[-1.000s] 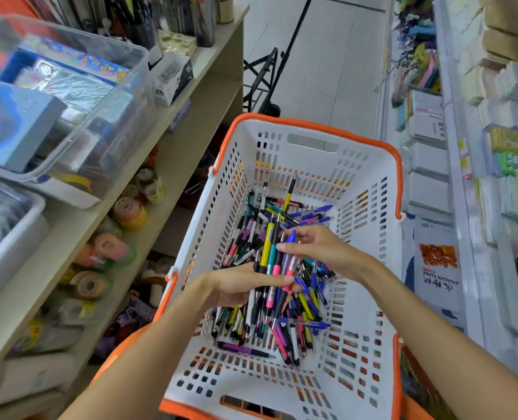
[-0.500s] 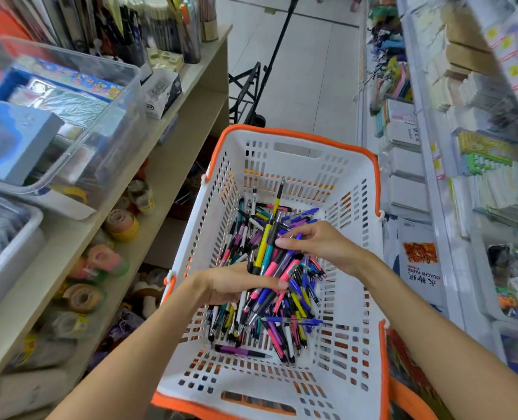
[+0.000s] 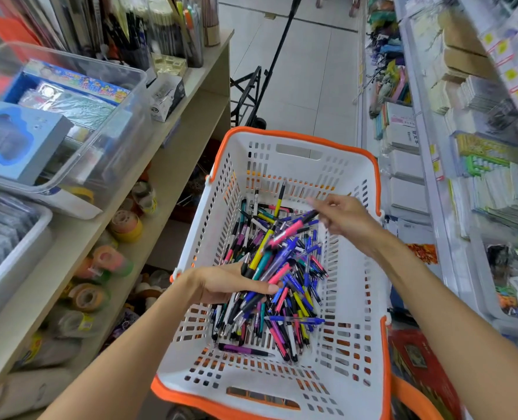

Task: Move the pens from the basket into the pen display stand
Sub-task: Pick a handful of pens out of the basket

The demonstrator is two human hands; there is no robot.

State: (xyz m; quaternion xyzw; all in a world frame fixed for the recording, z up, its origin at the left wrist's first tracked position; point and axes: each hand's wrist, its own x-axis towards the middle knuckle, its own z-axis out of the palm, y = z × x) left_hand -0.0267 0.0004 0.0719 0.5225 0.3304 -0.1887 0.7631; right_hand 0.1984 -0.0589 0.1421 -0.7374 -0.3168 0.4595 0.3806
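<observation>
white perforated plastic basket with orange rim (image 3: 294, 137) held heap of multicoloured plastic click pens (image 3: 285, 286). left hand (image 3: 227, 283) clasped fanned bundle of them; right hand (image 3: 345, 219) pinched blurred pen tips. pens light, stiff, slick, likely to slide; grip mid-barrel. clear plastic bin (image 3: 112, 122) on left shelf; display stand not identified.

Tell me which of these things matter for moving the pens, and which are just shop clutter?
Part of the job:
- basket, white with an orange rim
- loose pens piled in it
- bunch of pens gripped by the left hand
- right hand, at the bunch's upper ends

Just lying about:
- tape rolls on the lower left shelf
- clear bin of boxed goods
- folding trolley down the aisle
</observation>
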